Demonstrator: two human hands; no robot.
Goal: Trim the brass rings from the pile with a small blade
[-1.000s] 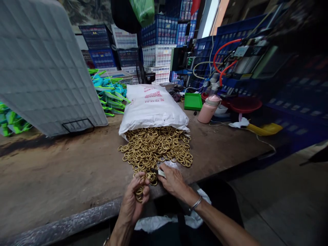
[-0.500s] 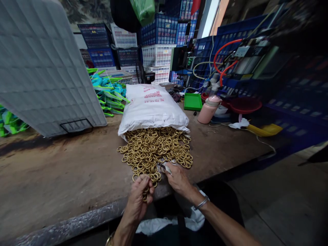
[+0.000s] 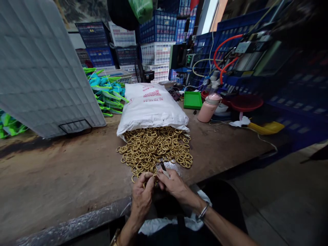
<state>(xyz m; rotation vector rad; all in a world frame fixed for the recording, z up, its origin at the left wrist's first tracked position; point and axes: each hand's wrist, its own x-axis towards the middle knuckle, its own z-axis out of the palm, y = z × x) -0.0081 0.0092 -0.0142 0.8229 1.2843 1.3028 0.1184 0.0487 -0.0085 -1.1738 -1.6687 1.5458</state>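
A heap of brass-coloured rings spills from the open end of a white sack onto the table. At the near edge of the heap, my left hand is closed, with a ring pinched at its fingertips and more rings partly hidden beneath the fingers. My right hand is wrapped round a small knife, its dark blade sticking up and its pale handle lying in the grip. The fingertips of both hands meet, or nearly meet, at the pinched ring.
On the left stands a large grey ribbed panel, with green and blue hangers behind it. To the right are a green tray, a pink bottle and a red dish. Stacked crates fill the back.
My right hand has moved left and down to join my left hand, and the knife blade now points up. The left hand has turned slightly, its fingertips nearer the right hand.
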